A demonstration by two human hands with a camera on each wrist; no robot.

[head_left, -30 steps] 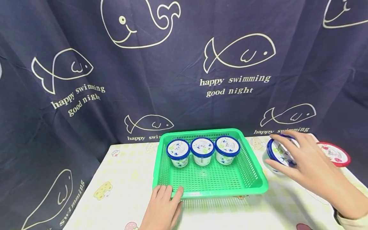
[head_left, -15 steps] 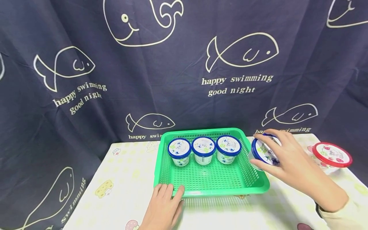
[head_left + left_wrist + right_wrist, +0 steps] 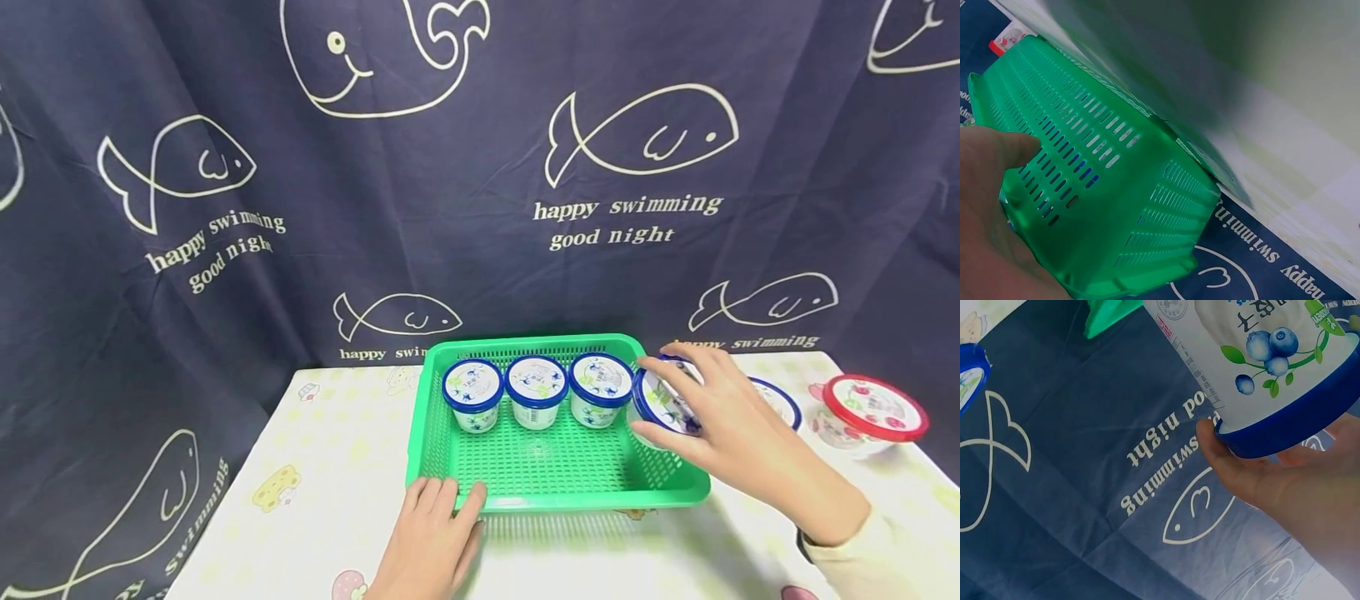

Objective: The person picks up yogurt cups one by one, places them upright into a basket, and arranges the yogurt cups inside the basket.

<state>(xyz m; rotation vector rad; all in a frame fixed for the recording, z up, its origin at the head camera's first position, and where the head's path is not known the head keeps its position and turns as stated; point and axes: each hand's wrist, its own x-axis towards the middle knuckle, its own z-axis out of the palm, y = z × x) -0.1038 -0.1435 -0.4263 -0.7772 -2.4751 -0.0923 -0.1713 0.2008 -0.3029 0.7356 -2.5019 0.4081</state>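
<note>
A blueberry yogurt tub with a blue lid (image 3: pixel 666 402) is held in my right hand (image 3: pixel 738 433), thumb and fingers spread around the lid's rim. It is tilted and overlaps the right end of the green plastic basket (image 3: pixel 570 502). Blueberries are printed on the side of this yogurt tub (image 3: pixel 1272 369) in the right wrist view. My left hand (image 3: pixel 435 537) grips the basket's front rim near the left corner, fingers over the edge. The left wrist view shows the thumb (image 3: pixel 1019 150) against the basket's outer wall. Three matching tubs (image 3: pixel 536 390) stand in a row inside, along the back.
Right of the basket, another blue-lidded tub (image 3: pixel 780 402) is partly hidden behind my right hand. A red-lidded tub (image 3: pixel 876 408) stands farther right. The table wears a pale patterned cloth (image 3: pixel 337 467). A dark blue curtain (image 3: pixel 420 208) with fish drawings hangs behind.
My right hand has carried the blue-lidded tub leftward from beside the basket to its right end. Another blue-lidded tub has come into view behind the hand. The left hand keeps its grip.
</note>
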